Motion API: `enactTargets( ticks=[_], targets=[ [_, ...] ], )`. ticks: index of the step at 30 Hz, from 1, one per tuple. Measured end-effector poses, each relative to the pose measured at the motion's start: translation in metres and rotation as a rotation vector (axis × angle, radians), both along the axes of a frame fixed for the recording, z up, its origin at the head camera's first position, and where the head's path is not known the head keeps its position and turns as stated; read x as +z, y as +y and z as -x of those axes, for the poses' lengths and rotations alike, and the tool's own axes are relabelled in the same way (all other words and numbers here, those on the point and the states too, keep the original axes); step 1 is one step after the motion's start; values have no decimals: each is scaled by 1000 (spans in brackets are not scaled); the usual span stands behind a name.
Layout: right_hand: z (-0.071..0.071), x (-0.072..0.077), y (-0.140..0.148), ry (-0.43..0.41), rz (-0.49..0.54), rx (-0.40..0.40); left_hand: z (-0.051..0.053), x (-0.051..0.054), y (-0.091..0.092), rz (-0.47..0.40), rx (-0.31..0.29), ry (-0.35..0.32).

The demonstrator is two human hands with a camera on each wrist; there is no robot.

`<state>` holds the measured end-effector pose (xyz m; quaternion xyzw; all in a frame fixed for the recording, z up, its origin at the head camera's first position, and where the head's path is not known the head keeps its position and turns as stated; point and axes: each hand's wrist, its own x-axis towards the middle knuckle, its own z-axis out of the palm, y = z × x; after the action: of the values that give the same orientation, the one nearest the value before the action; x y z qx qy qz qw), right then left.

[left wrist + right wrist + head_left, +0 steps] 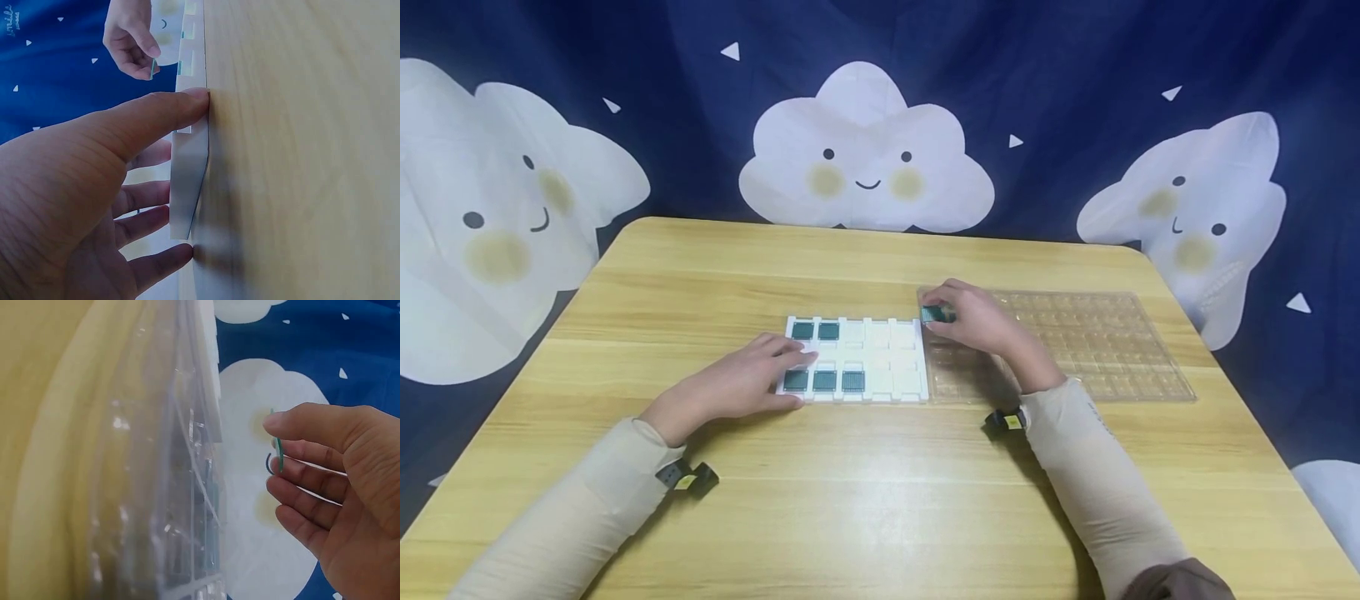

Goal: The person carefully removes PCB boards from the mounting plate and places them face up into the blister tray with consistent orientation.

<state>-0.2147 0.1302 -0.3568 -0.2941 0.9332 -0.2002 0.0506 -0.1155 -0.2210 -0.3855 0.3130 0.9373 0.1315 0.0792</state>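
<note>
My left hand (741, 379) grips the left end of a white slotted tray (895, 360). Its thumb lies against the near side and the fingers reach over the left end. Small green circuit boards (824, 381) sit in the tray, two in the back row and three in the front row. My right hand (973, 317) pinches another green circuit board (279, 450) between thumb and fingertips; the right wrist view shows it edge-on. That hand is over the back left corner of a clear plastic compartment tray (1097, 346), and its forearm covers part of this tray.
The clear tray lies against the right side of the white one on a wooden table (865, 500). Behind the table hangs a dark blue cloth (1037, 67) with smiling clouds. A small black camera is strapped to each wrist.
</note>
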Motion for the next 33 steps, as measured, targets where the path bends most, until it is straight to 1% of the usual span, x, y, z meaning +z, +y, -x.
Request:
enactTargets(
  ticks=[7, 13, 20, 27, 33],
  targets=[
    [-2, 1, 5, -10, 12, -16, 0, -1, 1, -2, -8, 5],
    [-3, -1, 9, -17, -5, -23, 0, -2, 1, 0, -3, 2],
    [-4, -6, 12, 5, -49, -21, -1, -1, 1, 1, 7, -3],
    [-4, -8, 13, 29, -51, -9, -2, 0, 1, -2, 5, -2],
    [-5, -8, 15, 24, -73, -2, -1, 0, 1, -3, 2, 1]
  ],
)
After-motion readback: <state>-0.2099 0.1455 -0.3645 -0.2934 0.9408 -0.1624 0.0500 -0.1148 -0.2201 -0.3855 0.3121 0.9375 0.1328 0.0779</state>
